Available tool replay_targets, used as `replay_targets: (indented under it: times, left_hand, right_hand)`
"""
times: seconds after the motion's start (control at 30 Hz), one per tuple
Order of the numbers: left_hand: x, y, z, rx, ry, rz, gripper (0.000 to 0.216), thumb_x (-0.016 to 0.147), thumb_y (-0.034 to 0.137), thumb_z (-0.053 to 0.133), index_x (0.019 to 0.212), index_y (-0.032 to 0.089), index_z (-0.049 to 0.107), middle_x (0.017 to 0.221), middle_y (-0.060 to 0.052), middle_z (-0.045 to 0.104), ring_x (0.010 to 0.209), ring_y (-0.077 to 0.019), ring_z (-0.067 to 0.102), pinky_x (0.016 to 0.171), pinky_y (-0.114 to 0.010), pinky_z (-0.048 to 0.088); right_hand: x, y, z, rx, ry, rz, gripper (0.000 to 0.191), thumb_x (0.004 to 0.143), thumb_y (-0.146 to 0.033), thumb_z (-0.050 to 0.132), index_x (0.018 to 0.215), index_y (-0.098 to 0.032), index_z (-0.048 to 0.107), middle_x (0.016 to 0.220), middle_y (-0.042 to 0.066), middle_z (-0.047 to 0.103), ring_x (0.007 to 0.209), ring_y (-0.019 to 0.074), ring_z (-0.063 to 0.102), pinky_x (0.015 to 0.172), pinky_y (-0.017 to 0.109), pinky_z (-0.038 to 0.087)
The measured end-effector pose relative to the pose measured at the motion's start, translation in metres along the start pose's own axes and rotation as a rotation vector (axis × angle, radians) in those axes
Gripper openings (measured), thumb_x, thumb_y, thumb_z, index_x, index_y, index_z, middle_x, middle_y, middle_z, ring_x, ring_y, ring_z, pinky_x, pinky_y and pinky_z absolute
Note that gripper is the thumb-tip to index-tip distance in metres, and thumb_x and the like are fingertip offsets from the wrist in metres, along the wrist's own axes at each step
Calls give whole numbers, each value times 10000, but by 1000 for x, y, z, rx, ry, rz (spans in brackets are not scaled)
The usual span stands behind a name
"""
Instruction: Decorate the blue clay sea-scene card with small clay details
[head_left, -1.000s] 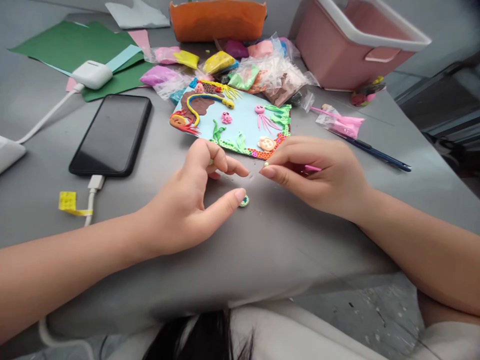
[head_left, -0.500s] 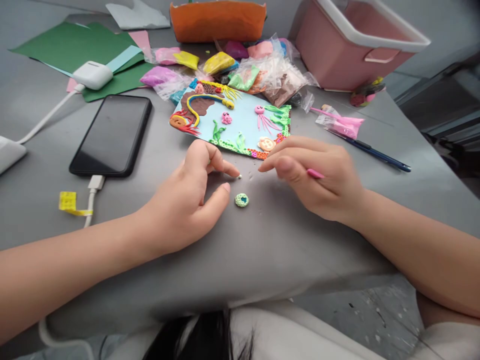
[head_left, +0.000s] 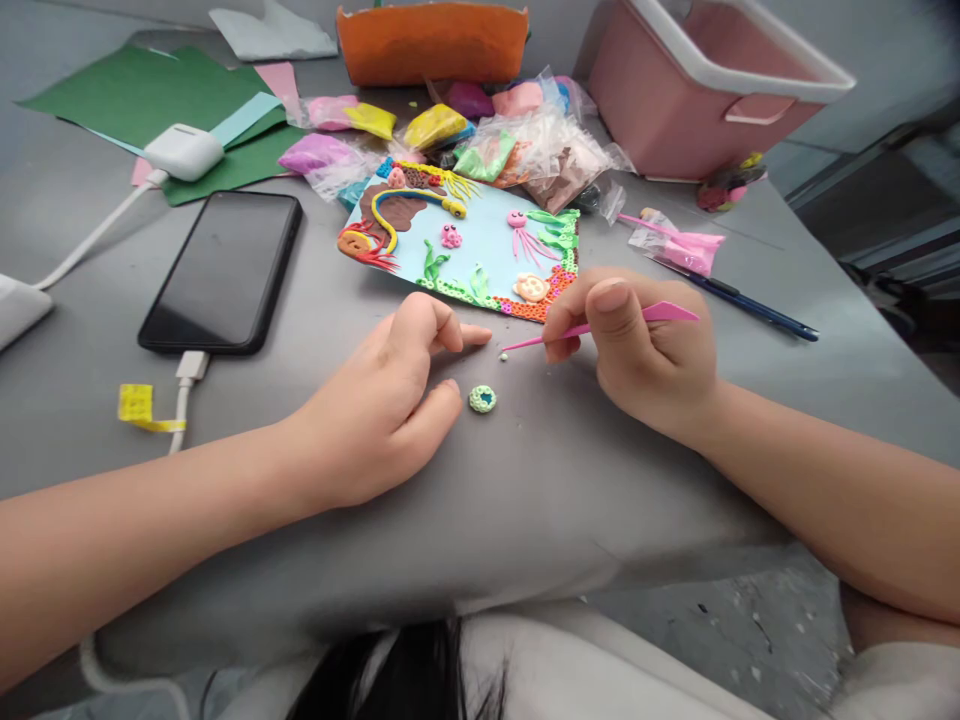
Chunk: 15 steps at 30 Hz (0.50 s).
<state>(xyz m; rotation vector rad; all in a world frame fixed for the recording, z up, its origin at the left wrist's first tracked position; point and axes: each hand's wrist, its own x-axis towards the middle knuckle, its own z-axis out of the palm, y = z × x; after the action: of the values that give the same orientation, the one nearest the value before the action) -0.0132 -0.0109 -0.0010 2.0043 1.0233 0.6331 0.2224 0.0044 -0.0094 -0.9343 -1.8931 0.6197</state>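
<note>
Pink tool pinched in the right hand, clay ring on the desk between both hands.

The ring point(head_left: 482, 399), small, green and bumpy with a blue centre, lies on the desk point(head_left: 525, 500) just beside the left hand's point(head_left: 382, 400) thumb tip, nothing covering it. A tiny pale ball point(head_left: 502, 357) sits just past the tool's point(head_left: 592, 327) thin tip. The right hand point(head_left: 645, 350) pinches the tool between thumb and fingers; the left hand's fingers are loosely curled, holding nothing. Beyond the fingers lies a blue clay picture point(head_left: 472, 245), then clay bags point(head_left: 525, 140) and a pink bin point(head_left: 675, 90); a phone point(head_left: 221, 270) lies left. Half a second ago the tool was tucked in the palm; now it points out at the ball, and the left forefinger has drawn back.
</note>
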Motion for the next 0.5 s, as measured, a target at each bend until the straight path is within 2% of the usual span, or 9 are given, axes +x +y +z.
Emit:
replay_targets:
  times: [0.2,0.4,0.5]
  left_hand:
    - [0,-1,1,-222,104,-47,44,1014,252,440,976,265,421,1218,-66,770,1215,-196,706,1022,-385,549]
    - [1,2,0,-226,167,-61,230,1085,411,445,1087,230,588,1123,-56,803,1128,-211,745,962,-328,561]
    - [1,2,-1,-212,193,-63,277,1068,483,484,1045,242,618,1040,-36,809,1056,-214,760,938,-320,555]
  right_hand:
    - [-1,-2,0,15,-2,6,547,1049,-581,470,667,-215,610,577,-5,599,526,108,560,526,278,438]
    - [-1,-1,0,26,-9,15,539,1052,-558,475,656,-215,604,563,-12,575,523,104,548,515,271,433]
    - [-2,-1,0,22,-15,8,535,1060,-534,476,653,-212,601,562,-13,572,529,104,543,516,270,430]
